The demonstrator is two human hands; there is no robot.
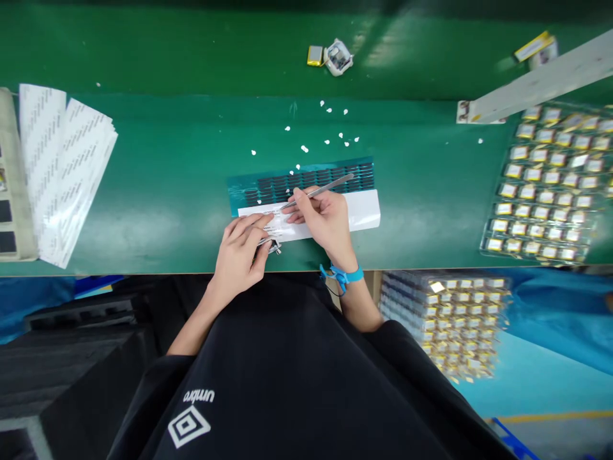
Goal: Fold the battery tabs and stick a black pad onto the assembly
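Note:
My right hand [325, 217] grips a pair of metal tweezers [338, 182] like a pen, tips low on a white strip sheet [363, 209] with printed marks. My left hand [242, 252] rests at the sheet's left part, its fingertips on the paper. Between its thumb and forefinger is a small black and silver part [274, 246], mostly covered by the fingers. Just behind the white sheet lies a blue-green film [244, 185] carrying rows of narrow black strips.
Small white tabs [327, 142] are scattered behind the film. Farther back sit a yellow-edged battery [315, 55] and a white-cased device [338, 57]. Printed sheets [71, 166] lie left; a clear tray [541, 185] of small battery units lies right. More stacked trays [407, 300] stand below the table edge.

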